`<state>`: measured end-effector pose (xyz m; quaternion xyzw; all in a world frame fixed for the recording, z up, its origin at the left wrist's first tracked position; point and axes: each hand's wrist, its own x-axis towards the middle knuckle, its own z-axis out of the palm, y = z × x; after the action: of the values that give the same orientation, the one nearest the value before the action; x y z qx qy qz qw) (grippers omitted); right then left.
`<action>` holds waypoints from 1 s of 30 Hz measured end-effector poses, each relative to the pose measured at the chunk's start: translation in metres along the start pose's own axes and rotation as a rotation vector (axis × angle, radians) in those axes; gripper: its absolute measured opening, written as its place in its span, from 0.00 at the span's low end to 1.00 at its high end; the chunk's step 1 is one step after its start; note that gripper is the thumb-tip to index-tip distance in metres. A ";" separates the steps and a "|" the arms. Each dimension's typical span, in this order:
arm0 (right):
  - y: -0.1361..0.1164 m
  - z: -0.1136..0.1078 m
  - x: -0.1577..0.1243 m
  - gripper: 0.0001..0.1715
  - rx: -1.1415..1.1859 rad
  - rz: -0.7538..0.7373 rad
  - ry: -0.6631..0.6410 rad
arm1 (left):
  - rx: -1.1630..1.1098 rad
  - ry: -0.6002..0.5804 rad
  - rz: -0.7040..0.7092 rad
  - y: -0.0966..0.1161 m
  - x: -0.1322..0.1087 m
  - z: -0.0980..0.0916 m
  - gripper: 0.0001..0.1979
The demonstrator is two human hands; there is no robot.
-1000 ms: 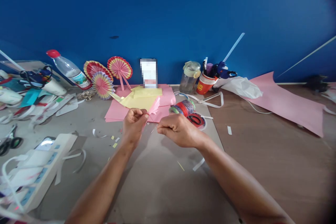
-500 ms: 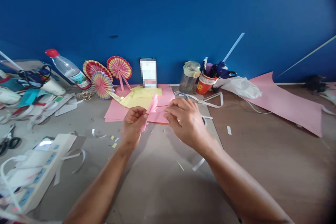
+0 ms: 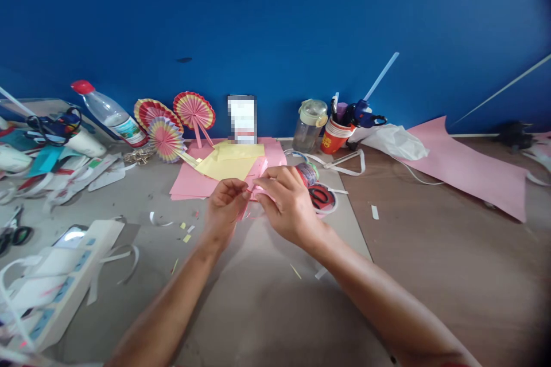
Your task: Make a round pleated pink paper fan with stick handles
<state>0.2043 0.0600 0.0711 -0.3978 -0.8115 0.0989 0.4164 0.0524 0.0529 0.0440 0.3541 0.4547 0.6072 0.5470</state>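
Head view: the left hand's (image 3: 224, 206) thumb and forefinger press together on the pleated paper (image 3: 243, 210), its other fingers curled in toward the palm. The right hand (image 3: 286, 200) comes in from the other side, knuckles up, thumb and forefinger bent toward each other beside the left fingertips; whether they pinch anything, I cannot tell. A fine red thread (image 3: 248, 190) shows between the hands, too thin to follow to its ends. The pleated paper stands between the hands above the table, its middle hidden by fingers and its upper pleats hard to part from the pink sheets (image 3: 185, 184) behind. Both wrists run straight into forearms that slant outward to the bottom edge, which cuts them off. The right hand partly covers the spool (image 3: 309, 174) beyond it; next to that, only the black handles of the scissors (image 3: 319, 197) are plain. Past the yellow paper (image 3: 228, 167), the phone's (image 3: 243, 117) screen is blocked out in squares. Far left, the power strip (image 3: 73, 284) is blurred; far right, a dark thing (image 3: 514, 136) is too smeared to name.
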 end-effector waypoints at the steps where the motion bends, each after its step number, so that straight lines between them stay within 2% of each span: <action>1: 0.000 0.003 -0.001 0.12 -0.009 0.005 -0.013 | -0.005 -0.011 -0.001 0.000 -0.001 0.001 0.15; 9: 0.000 0.009 -0.001 0.10 -0.007 0.066 -0.045 | -0.039 -0.006 0.019 -0.003 -0.002 0.002 0.15; 20: 0.002 0.022 -0.005 0.07 0.221 0.183 0.034 | -0.009 0.007 0.098 -0.009 -0.003 0.001 0.15; 25: 0.005 0.025 -0.005 0.07 0.338 0.232 0.061 | 0.092 0.007 0.169 -0.012 -0.001 -0.002 0.13; 30: 0.007 0.027 -0.005 0.06 0.381 0.283 0.051 | 0.122 -0.034 0.133 -0.012 0.000 -0.005 0.11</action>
<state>0.1895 0.0661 0.0477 -0.4243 -0.7034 0.2974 0.4865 0.0521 0.0519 0.0316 0.4264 0.4571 0.6073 0.4904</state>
